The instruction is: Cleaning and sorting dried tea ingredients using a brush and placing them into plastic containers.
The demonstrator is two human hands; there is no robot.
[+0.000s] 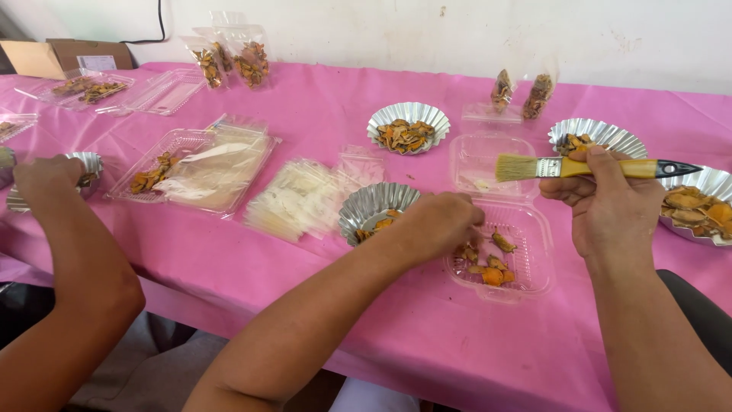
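My right hand (610,202) grips a paintbrush (579,167) with a yellow handle and pale bristles, held level above an open clear plastic clamshell box (526,263). My left hand (441,223) reaches into that box with fingers pinched at the orange-brown dried slices (488,268) lying in it; whether it holds one is hidden. A fluted foil cup (370,204) with a few slices sits just left of my left hand.
Other foil cups of dried slices stand at centre back (408,126) and at right (705,202). Small clear bags (301,198) and a clamshell tray (194,172) lie on the pink tablecloth. Another person's arm (72,259) reaches in at left. Filled bags (236,61) stand near the wall.
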